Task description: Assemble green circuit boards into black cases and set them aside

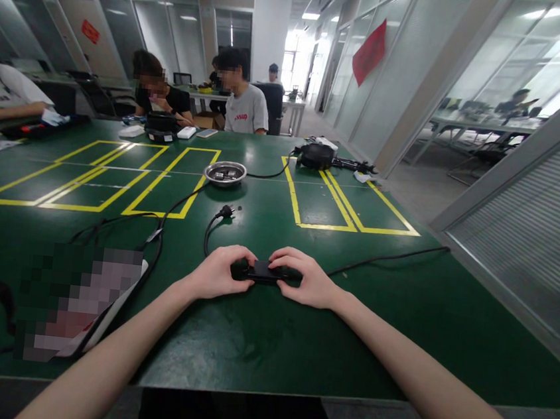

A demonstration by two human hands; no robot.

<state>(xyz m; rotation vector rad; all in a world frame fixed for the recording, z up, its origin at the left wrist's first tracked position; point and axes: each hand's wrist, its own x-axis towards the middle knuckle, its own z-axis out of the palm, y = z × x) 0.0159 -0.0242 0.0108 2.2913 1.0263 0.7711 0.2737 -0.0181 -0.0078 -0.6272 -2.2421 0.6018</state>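
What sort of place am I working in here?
Probably an open office used as a shared workroom: glass walls along the side, a big green table marked with yellow tape, and people sitting at the far side.

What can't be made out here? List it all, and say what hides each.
Head view, black block: its ends, partly covered by the left hand and right hand.
Head view, right cord: whether it joins the block, behind the right hand; its far end, past the table edge.
Head view, tablet-like item: most of its face, pixelated.
Head view, bowl: what its metal pieces are, too small.
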